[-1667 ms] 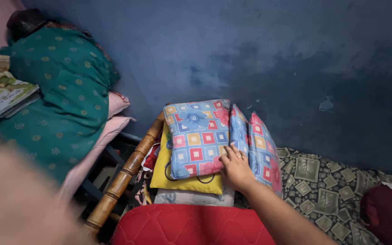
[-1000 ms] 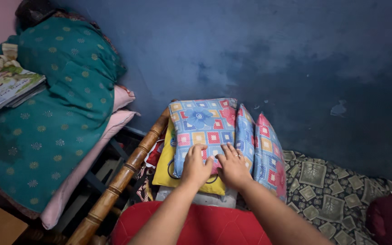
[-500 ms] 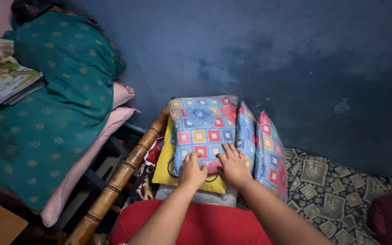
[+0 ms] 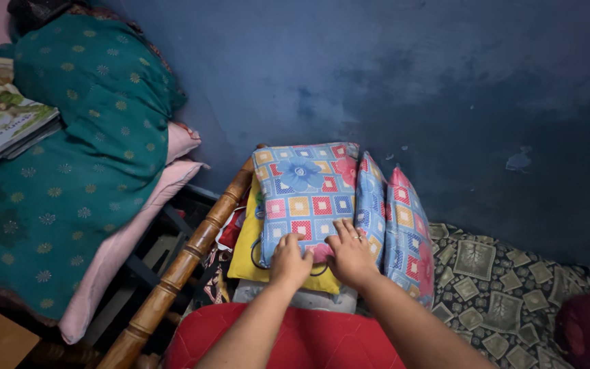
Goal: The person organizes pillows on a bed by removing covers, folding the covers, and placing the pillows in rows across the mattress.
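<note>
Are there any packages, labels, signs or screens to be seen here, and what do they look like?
No signs, screens or packages show.
Printed booklets: a flat stack at far left on the green dotted bedding, covers pale with green and pink pictures.
Both hands, left hand and right hand, rest on the checked blue pillow, which bears no label.

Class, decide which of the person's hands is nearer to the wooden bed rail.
Left. The left hand rests on the lying checked pillow, closer to the wooden bed rail; the right hand lies further away, beside the upright pillows.
</note>
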